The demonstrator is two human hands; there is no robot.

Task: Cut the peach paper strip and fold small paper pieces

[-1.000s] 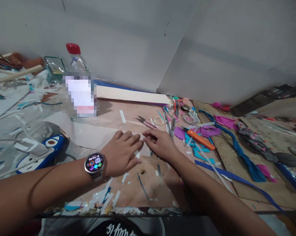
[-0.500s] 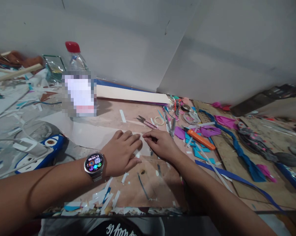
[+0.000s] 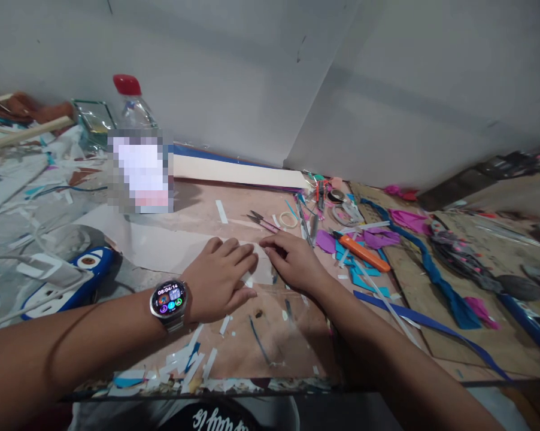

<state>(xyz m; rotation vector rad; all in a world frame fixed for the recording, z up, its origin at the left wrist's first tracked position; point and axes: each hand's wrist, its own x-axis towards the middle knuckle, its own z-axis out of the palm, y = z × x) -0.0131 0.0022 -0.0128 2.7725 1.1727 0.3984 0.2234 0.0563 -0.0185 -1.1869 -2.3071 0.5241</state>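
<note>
Paper is laid across the bench, left end bent, seemingly positioned. Its right part is covered by the left hand, fingers extended. At its right end, the right hand is curled; whether anything is pinched cannot be told. Work there seems unfinished. Right of the paper, an orange knife is left unheld.
</note>
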